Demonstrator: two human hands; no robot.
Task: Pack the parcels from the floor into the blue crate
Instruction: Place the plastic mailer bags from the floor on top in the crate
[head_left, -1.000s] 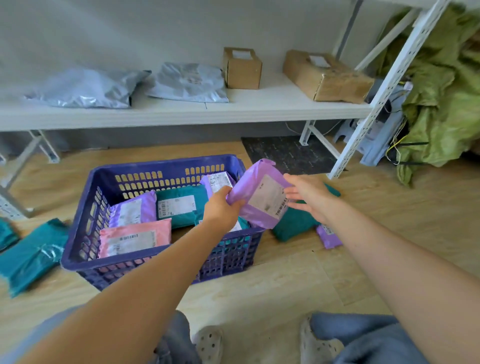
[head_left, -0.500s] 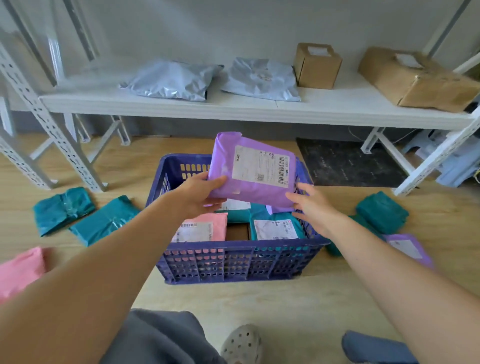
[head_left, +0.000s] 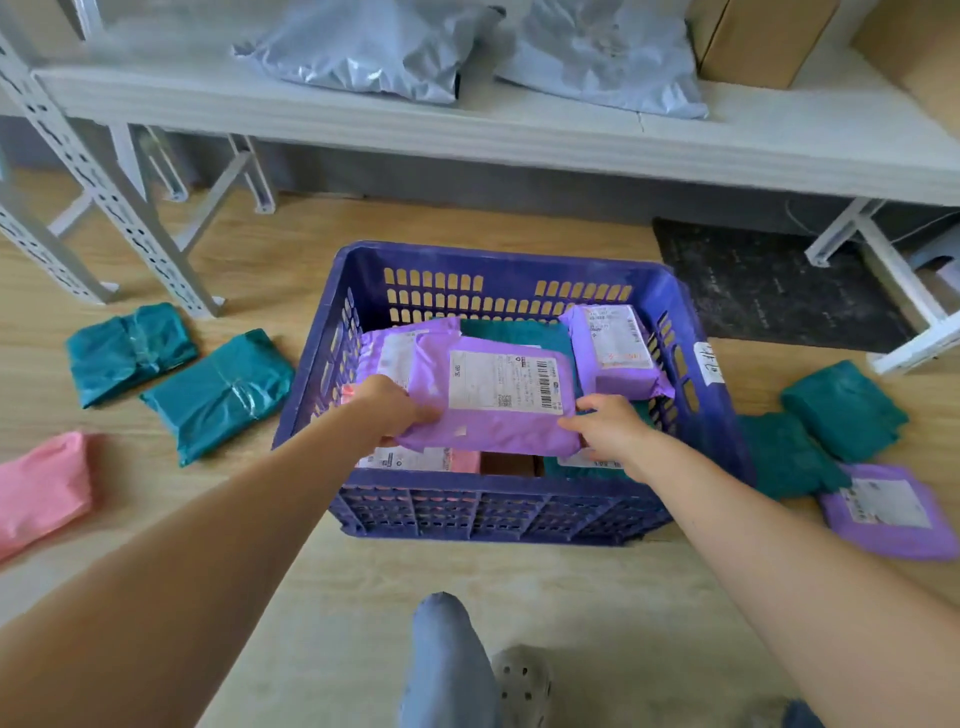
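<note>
Placement is the step in hand. The purple parcel (head_left: 493, 400) is low inside the blue crate (head_left: 498, 512), label up, across the parcels already packed there. I cannot tell whether its weight is on them yet. The left grip (head_left: 392, 410) is clamped on its near left edge, with fingers curled over the top. The right grip (head_left: 608, 431) holds the near right corner, with the thumb along the edge.

Beneath and around it lie a second purple parcel (head_left: 613, 348) at the back right, a teal one (head_left: 519, 332) behind, and a pink one (head_left: 415, 460) by the front wall, with a gap showing something brown beside it.

The next move probably calls for easing the parcel flat so that it does not ride up on its neighbours. Both grips would then come apart and draw back over the front rim.

Much is left on the floor. Two teal parcels (head_left: 218, 387) lie to the left of the crate, and a pink parcel (head_left: 36, 488) lies further left. Two teal bundles (head_left: 841, 408) lie just beside the crate's right wall, with a purple mailer (head_left: 888, 512) nearer the person. I judge the task to be near halfway. The bundles on the right are closest to the right grip and look the easiest to take next.

The grey bags (head_left: 363, 52) on the shelf are off the floor, so they seem outside the job.
</note>
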